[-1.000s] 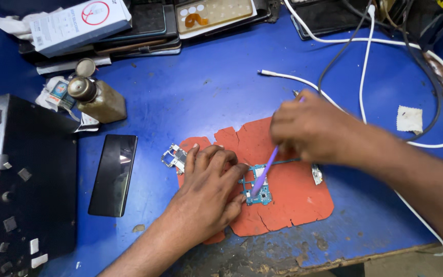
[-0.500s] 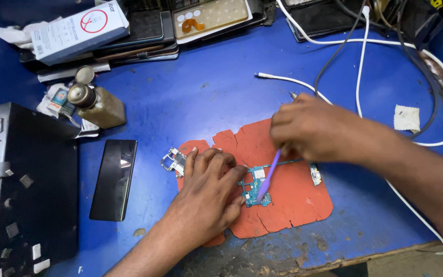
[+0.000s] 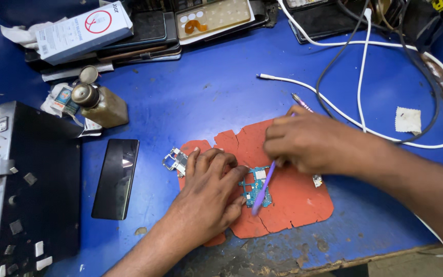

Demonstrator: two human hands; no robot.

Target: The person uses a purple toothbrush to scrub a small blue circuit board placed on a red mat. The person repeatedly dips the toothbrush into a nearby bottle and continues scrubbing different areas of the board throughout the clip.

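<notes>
Left hand (image 3: 208, 197) lies flat, fingers spread, pinning the small blue-green circuit board (image 3: 255, 184) on the cracked orange rubber mat (image 3: 293, 200). Right hand (image 3: 311, 141) grips a purple-handled brush (image 3: 262, 189), its tip on the board. A second bare board (image 3: 175, 161) lies left, untouched; cleaning appears underway, not finished.

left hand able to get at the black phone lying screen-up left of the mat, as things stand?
Probably yes. The left hand rests on the red mat, pinning the blue circuit board. The black phone lies beside it on bare blue table; nothing stands between them.
</notes>
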